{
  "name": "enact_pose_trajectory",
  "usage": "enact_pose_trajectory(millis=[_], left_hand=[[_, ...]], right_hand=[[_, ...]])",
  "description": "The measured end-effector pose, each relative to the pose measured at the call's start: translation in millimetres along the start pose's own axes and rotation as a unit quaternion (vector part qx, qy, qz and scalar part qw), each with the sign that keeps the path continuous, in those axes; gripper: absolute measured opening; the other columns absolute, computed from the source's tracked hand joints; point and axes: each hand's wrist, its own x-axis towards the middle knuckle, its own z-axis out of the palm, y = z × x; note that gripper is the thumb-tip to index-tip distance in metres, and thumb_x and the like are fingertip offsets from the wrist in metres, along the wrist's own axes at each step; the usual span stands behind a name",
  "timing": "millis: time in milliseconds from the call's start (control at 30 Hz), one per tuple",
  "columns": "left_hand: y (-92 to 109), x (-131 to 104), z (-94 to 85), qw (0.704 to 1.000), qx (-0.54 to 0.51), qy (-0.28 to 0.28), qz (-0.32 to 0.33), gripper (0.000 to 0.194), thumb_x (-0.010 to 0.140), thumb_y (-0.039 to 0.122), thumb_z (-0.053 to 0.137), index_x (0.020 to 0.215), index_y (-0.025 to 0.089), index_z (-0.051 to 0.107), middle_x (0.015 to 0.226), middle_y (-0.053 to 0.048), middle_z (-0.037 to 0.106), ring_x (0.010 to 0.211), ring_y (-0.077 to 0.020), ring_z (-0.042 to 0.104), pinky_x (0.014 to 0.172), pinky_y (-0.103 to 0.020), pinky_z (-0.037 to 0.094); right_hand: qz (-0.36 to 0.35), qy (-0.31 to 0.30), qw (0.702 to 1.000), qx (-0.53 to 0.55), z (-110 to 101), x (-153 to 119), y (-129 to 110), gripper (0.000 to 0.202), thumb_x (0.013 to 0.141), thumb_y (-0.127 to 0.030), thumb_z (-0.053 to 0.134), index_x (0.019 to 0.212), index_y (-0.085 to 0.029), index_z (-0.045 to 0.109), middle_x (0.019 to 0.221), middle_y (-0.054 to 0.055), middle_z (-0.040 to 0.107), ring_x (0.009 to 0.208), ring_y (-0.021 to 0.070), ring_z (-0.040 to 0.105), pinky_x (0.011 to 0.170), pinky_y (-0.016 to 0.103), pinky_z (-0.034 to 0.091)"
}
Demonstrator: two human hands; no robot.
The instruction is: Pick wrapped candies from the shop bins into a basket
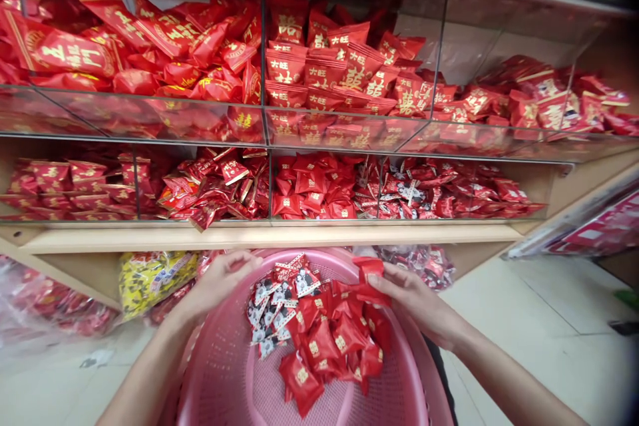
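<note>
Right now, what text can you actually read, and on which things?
"大旺": red packets, upper middle bin.
"囍": small red packets in the pink basket and lower middle bin.
Large gold characters on upper left packets: too blurred.
Yellow bag print: too small.

My left hand (222, 277) grips the far rim of the pink basket (224, 373), and my right hand (414, 299) is pinching a few red candy packets (372, 279) right over the pile of sweets (319, 336) inside it. Behind are clear shelf bins (319, 126) stuffed with red wrapped candy, plus a yellow bag (152, 276) down under the shelf.
</note>
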Motion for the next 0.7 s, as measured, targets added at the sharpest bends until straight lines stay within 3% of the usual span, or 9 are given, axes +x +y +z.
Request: enact_pose_trajectory(millis=[100,233,433,700], left_hand=[[3,0,0.7,1.0,-0.005,-0.001,-0.007,0.032,0.078,0.048,0.055,0.079,0.018,0.066,0.085,-0.002,0.064,0.083,-0.0165,0.055,0.078,-0.028,0.042],[6,0,1.7,1.0,-0.014,0.002,-0.023,0.033,0.075,0.05,0.057,0.075,0.019,0.066,0.083,-0.002,0.065,0.083,-0.018,0.056,0.078,-0.029,0.041],[6,-1,3.2,1.0,-0.011,0.009,-0.012,0.033,0.077,0.048,0.057,0.078,0.016,0.066,0.084,-0.003,0.065,0.081,-0.0166,0.056,0.078,-0.028,0.042],[-3,-4,3.2,0.999,-0.017,0.041,-0.004,0.038,0.077,0.048,0.057,0.078,0.012,0.067,0.082,-0.006,0.065,0.08,-0.0172,0.056,0.077,-0.027,0.042]], right_hand=[[-0.02,-0.006,0.995,-0.1,-12,-6,6,0.025,0.082,-0.041,0.062,0.096,-0.02,0.063,0.097,0.004,0.067,0.095,0.0216,0.061,0.085,0.037,0.048],[-0.024,-0.03,0.994,-0.105,-14,-12,14,0.022,0.081,-0.039,0.062,0.093,-0.02,0.061,0.093,0.004,0.067,0.087,0.0197,0.062,0.079,0.035,0.05],[-0.015,-0.075,0.988,-0.135,-16,-11,21,0.025,0.08,-0.039,0.064,0.094,-0.019,0.06,0.095,0.005,0.066,0.091,0.0204,0.061,0.083,0.035,0.049],[-0.039,-0.033,0.974,-0.219,-24,-1,46,0.027,0.075,-0.044,0.065,0.09,-0.022,0.067,0.079,0.004,0.068,0.076,0.0225,0.064,0.071,0.03,0.053]])
